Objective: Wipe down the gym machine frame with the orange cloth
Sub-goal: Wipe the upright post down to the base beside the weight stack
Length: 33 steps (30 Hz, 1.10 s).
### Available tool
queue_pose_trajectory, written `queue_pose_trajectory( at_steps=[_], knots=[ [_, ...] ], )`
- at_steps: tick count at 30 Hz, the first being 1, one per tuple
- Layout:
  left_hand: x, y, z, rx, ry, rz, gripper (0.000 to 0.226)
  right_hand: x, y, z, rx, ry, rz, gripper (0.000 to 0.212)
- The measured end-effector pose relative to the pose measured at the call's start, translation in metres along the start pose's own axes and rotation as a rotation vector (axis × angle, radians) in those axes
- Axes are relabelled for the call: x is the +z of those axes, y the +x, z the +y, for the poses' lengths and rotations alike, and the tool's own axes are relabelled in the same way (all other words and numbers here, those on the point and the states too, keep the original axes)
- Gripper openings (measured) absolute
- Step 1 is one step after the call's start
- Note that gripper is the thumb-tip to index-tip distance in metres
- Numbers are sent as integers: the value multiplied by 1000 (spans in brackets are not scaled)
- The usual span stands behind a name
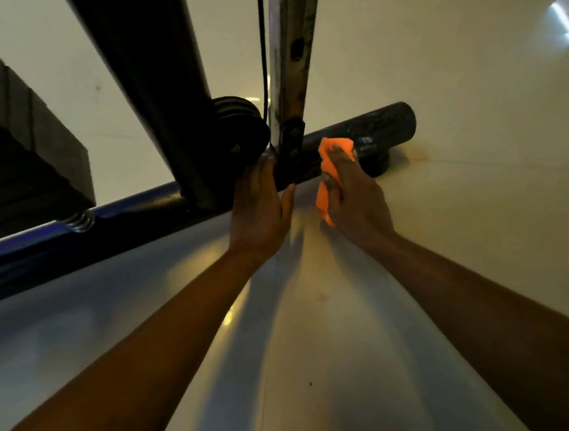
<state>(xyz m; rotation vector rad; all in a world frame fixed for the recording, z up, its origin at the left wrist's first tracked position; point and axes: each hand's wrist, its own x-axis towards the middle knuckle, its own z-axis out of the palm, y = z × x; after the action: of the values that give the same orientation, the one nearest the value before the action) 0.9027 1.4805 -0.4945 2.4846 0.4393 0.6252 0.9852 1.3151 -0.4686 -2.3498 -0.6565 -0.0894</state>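
orange cloth (327,181) under right hand (353,194) fingers (341,155) — against frame (369,133)

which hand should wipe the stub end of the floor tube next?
Right. The right hand already grips the orange cloth and presses it on the floor tube, just short of the stub end. The left hand rests open against the upright post joint, without cloth and farther away.

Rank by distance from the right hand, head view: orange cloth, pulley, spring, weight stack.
From the right hand:
1. Orange cloth, in its grip, pressed on the base tube.
2. Pulley, left, past the upright.
3. Spring, lower left.
4. Weight stack, far left.
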Motion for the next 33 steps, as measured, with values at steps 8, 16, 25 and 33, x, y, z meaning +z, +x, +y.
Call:
queue_pose_trajectory(
  at_steps=[8, 16, 25, 33],
  knots=[
    [6, 34, -8, 29, -142, -16, 55, 49, 27, 25, -315, -290, -109, 70],
    [12, 32, -26, 36, 24, -130, 77, 58, 37, 49, -408, -373, -35, 75],
    [7, 41, -20, 6, -102, -132, 50, 79, 33, 8, 71, 156, 41, 73],
    [-7, 40, -20, 27, -156, -247, 67, 82, 33, 36, -297, -299, 37, 85]
  ],
)
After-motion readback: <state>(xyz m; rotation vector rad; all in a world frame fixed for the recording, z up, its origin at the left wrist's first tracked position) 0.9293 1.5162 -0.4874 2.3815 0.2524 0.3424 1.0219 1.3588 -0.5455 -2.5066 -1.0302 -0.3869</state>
